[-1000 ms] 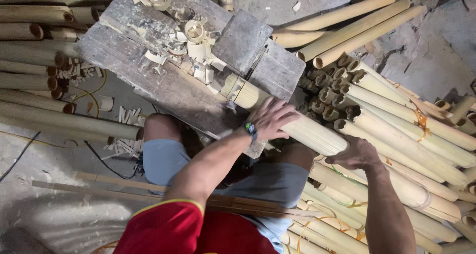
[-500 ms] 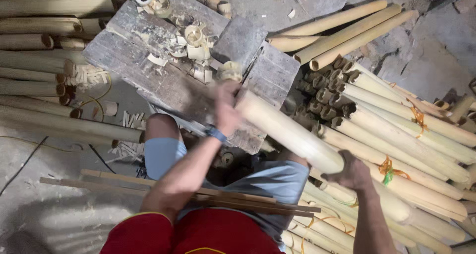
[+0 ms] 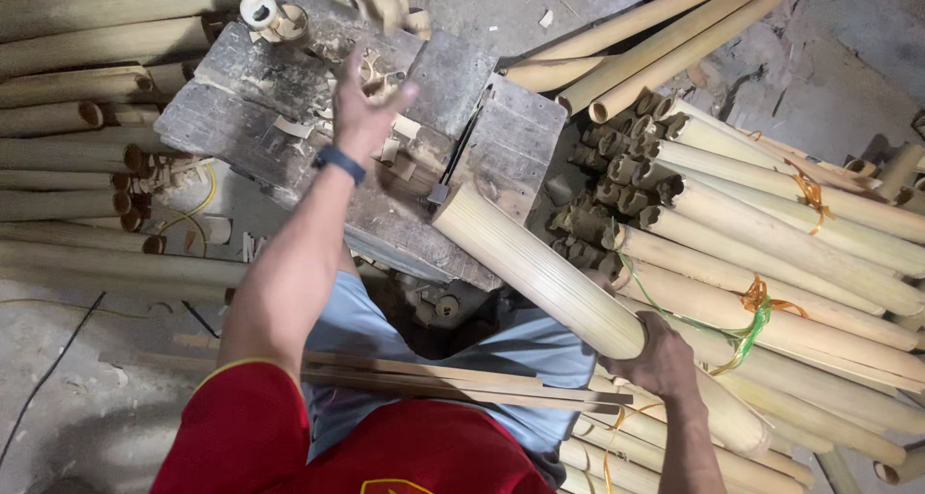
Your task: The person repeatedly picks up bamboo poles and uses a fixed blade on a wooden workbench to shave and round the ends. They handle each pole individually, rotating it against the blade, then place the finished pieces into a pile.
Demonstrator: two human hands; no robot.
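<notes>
Right hand (image 3: 663, 361) fingers wrapped tight around the near end of a thick peeled bamboo pole (image 3: 535, 267), holding it slanted so the far cut end sits over the near edge of the wooden block table (image 3: 289, 118), just by a dark slot in the block. Left hand (image 3: 368, 108) up over the table with fingers loosely spread, nothing in them, hovering above the curled bamboo shavings (image 3: 385, 75) scattered across the top; dark wristband (image 3: 338, 162) on that wrist. Short bamboo ring offcut (image 3: 260, 10) standing at the far left corner of the table. Down by the lap, a few thin flat bamboo slats (image 3: 453, 383) lying across the blue shorts (image 3: 501, 359), red shirt (image 3: 318, 446) at the bottom edge. Off to the right, a big stack of bamboo poles (image 3: 771, 253) lying side by side, some bundles tied with orange and green string (image 3: 756, 306), cut ends facing the table. Another row of bamboo poles on the left (image 3: 87, 137) on the concrete floor (image 3: 67, 378), and a few longer ones leaning at the top right (image 3: 655, 31).
</notes>
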